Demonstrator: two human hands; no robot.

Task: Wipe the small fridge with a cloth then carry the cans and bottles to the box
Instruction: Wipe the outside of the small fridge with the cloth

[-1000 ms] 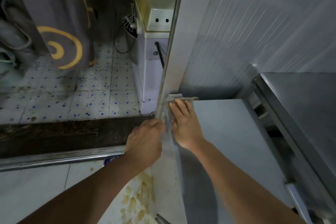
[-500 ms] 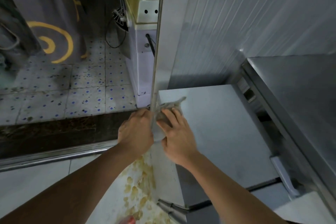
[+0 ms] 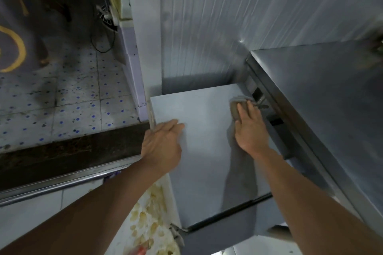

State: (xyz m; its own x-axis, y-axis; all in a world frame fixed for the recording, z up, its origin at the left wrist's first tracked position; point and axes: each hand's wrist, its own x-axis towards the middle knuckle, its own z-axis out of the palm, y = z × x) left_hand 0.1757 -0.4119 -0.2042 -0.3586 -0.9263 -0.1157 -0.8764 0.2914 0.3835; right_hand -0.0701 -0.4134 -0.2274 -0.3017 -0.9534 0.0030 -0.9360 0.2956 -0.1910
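The head camera looks steeply down on the flat pale-grey top of the small fridge (image 3: 207, 141), which fills the middle of the view between a ribbed metal wall (image 3: 228, 27) behind it and a stainless steel tabletop (image 3: 321, 99) to its right. The right hand (image 3: 249, 130) lies palm down near the fridge top's back right corner, its fingers (image 3: 242, 111) stretched straight and flat, pressing a small grey-brown cloth (image 3: 238, 102) against the surface; the cloth shows ahead of and beside the fingertips, close to the gap between fridge and tabletop. The left hand (image 3: 163, 143) rests on the fridge top's left edge, just in front of its back left corner, fingers loosely extended over the surface with the thumb side toward the edge; whether any finger hooks down over the edge cannot be told, and it holds nothing. Both forearms reach in from the bottom of the view. Left of the fridge, a white floor patch carries yellowish stains (image 3: 149, 213), a metal rail (image 3: 62, 184) runs across, and beyond it lies speckled tiled floor (image 3: 62, 99) with blue dots. A white appliance (image 3: 130, 58) stands against the wall's edge. A dark cloth with yellow swirls (image 3: 12, 47) hangs at far left.
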